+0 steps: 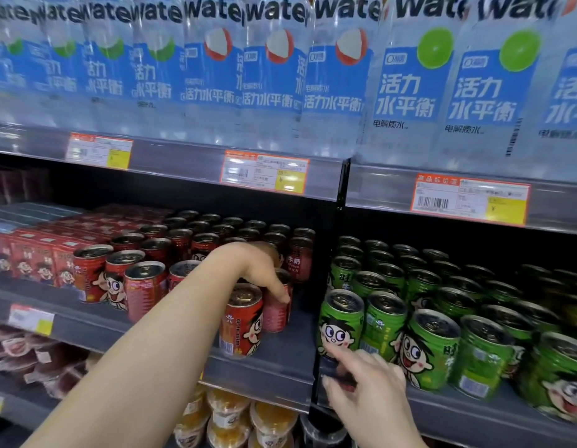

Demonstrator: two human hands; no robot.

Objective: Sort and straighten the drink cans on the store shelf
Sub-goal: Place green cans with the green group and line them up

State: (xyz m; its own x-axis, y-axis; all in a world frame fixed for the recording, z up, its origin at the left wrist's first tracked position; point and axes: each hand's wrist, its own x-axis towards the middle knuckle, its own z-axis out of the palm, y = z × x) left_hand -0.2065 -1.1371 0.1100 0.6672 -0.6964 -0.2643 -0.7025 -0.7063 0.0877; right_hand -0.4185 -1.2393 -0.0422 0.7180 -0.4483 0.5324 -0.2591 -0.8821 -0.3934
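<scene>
Red drink cans (pixel 145 286) with a cartoon face stand in rows on the middle shelf (pixel 280 360), green ones (pixel 432 347) on the section to the right. My left hand (pixel 264 270) reaches over a front red can (pixel 240 321) and grips a red can (pixel 276 313) just behind it, fingers on its side. My right hand (pixel 364 379) hovers low in front of the leftmost green can (pixel 340 321), fingers spread, index finger touching its lower face. Some cans face different ways.
Large water bottles (pixel 407 76) fill the shelf above, price tags (pixel 264 171) on its rail. Red cartons (pixel 31 257) stand left of the red cans. A black upright divider (pixel 329 286) separates red and green sections. Jelly cups (pixel 235 415) sit on the shelf below.
</scene>
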